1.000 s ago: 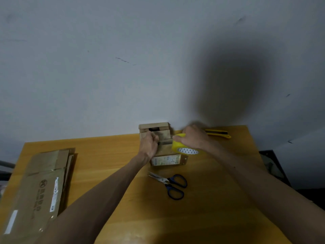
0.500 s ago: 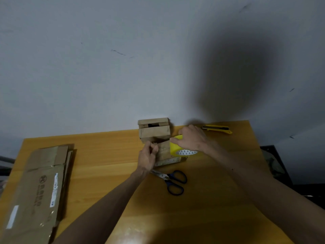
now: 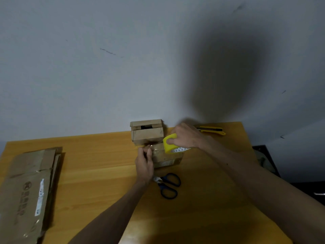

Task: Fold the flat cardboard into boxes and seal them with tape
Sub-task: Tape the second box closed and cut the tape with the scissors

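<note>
Fingers (image 3: 147, 153) of the left hand (image 3: 144, 164) now pinch the tape (image 3: 155, 150) at the left edge of the box (image 3: 167, 158). A second ago they lay on top of it! The tape runs clear across the box, there on the counter (image 3: 98, 155), to the yellow roll (image 3: 169, 143) gripped by the right hand (image 3: 186, 136). Sealing looks underway, and the box has slid nearer, away from the finished box (image 3: 146, 133).

Glossy varnished wood table (image 3: 98, 166); matt brown cardboard box (image 3: 167, 158); glossy clear tape (image 3: 156, 150).
</note>
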